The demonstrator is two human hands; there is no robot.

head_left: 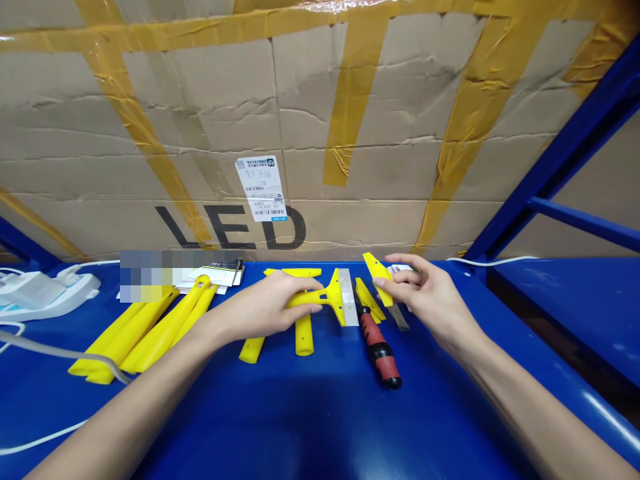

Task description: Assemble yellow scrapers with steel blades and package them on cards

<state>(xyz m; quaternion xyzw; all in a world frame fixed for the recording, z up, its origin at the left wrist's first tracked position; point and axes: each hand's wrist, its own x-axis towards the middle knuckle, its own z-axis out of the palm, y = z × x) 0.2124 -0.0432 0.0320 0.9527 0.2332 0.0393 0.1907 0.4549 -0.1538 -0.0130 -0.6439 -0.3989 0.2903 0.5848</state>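
My left hand (273, 300) is closed round the handle of a yellow scraper (333, 297). A flat metal blade (349, 297) lies along the scraper's wide head. In my right hand (425, 287), pinched between thumb and fingers, is a yellow plastic clamp plate (376, 273) with small holes. Between the hands a red and black screwdriver (380, 350) lies on the blue surface. Another yellow plate (369, 300) rests beside its tip, and a metal strip (399, 316) lies under my right hand. Yellow scraper handles (304, 335) lie beneath my left hand.
Several yellow handles (167, 333) lie at the left near a stack of cards (215, 275). A white power strip (75, 293) and cables are at the far left. Behind stands a large taped cardboard box (310, 133); a blue metal frame (550, 160) rises at the right.
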